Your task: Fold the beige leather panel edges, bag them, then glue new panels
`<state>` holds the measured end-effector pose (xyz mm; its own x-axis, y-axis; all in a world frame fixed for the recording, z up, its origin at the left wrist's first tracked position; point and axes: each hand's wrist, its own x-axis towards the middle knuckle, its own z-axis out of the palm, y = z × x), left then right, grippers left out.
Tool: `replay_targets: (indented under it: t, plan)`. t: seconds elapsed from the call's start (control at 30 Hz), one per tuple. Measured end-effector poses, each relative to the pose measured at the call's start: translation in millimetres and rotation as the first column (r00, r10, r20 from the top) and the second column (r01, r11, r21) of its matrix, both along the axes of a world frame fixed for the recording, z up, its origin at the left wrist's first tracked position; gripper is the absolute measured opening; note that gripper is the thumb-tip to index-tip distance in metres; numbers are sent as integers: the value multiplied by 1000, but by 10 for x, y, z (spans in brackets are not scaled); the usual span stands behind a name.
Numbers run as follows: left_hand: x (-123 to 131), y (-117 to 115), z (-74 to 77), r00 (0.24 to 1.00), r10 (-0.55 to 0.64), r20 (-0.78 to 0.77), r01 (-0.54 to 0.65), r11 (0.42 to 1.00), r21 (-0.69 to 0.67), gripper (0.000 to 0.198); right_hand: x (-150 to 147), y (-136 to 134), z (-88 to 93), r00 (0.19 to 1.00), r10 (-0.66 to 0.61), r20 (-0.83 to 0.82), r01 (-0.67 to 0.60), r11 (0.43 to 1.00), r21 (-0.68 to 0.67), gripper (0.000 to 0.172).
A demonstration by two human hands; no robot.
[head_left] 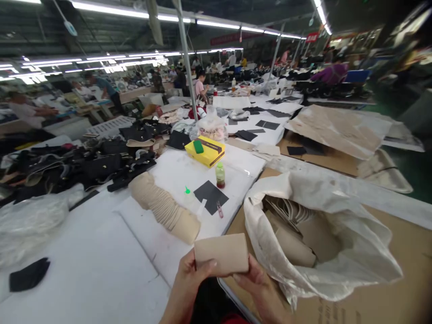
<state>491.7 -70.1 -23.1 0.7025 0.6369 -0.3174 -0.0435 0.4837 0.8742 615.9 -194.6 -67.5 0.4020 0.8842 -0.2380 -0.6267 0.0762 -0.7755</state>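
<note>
Both my hands hold one small beige rectangular piece [222, 253] low in the middle of the view. My left hand [191, 281] grips its left edge with the thumb on top. My right hand [258, 285] pinches its lower right corner. Just beyond it on the white table [101, 252] lies a long fanned stack of the same beige pieces [164, 207]. To the right an open white plastic bag [324, 234] holds more beige pieces.
A black square piece [211, 196], a green-capped glue bottle [189, 196], a small drink bottle [220, 174] and a yellow box [205, 151] lie on the table. Black bags [84, 166] pile at left. Cardboard sheets [337, 128] lie at right. Other people work far behind.
</note>
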Motion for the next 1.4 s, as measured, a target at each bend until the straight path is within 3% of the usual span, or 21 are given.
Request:
replay_targets:
  t: [0.1,0.2,0.37,0.57,0.63,0.7,0.8,0.87,0.93,1.17,1.4]
  plan:
    - [-224,50,91,999,4,-34,-3,999,48,36,-20,108,116,990,72,124,-75,997,18,40]
    - [-490,91,114,994,-40,-100,48,996,72,32,-40,229,319,955,96,279,-84,995,-54,37]
    - [-849,127,175,980,48,-191,-6,976,216,25,-261,444,644,835,320,448,-271,947,-173,24]
    - [-1090,179,365,982,48,-182,-10,979,203,29,-521,527,733,723,398,565,-326,917,-229,22]
    - [-1144,182,397,979,83,-187,-43,977,208,28,-561,540,786,648,450,615,-340,893,-296,16]
    - [-1192,176,410,977,92,-192,-49,975,217,29,-600,568,891,514,496,700,-332,867,-371,8]
    - [-1250,143,410,978,67,-199,-22,975,220,30,-688,629,1080,313,546,777,-331,830,-450,16]
    - [-1283,107,404,977,73,-200,-28,975,220,31,-759,666,1157,251,570,782,-340,808,-480,10]
    - [-1315,64,399,975,96,-202,-52,975,214,31,-821,690,1167,232,582,780,-352,797,-490,2]
    - [-1446,-31,457,969,95,-226,-49,979,198,32,-899,677,1032,262,566,782,-408,799,-442,16]
    - [-1471,-99,510,942,150,-301,-73,965,251,37,-957,630,1002,141,576,805,-436,767,-472,26]
